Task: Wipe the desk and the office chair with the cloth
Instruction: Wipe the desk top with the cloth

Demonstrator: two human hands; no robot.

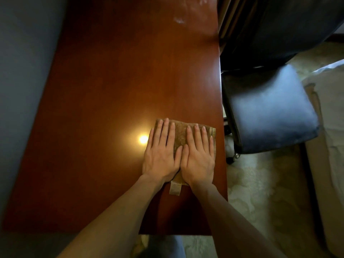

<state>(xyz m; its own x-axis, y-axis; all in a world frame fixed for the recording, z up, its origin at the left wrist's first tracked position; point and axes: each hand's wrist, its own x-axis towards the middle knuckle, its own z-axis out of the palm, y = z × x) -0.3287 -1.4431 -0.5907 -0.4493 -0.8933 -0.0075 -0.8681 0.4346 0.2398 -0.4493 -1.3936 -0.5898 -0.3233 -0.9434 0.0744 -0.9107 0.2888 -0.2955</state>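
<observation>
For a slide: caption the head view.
Left hand and right hand press the cloth flat on the desk, chair alongside.

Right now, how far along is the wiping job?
Done: nothing I can confirm; the desk shows no clear wiped zone. In hand: left hand and right hand press flat on the cloth near the desk's right edge. Left: pale smears at the desk's far end, then the office chair beside it.

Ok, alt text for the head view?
The left hand and right hand press flat on a folded brown cloth near the right edge of a glossy reddish-brown wooden desk. A blue padded office chair stands beside it.
</observation>
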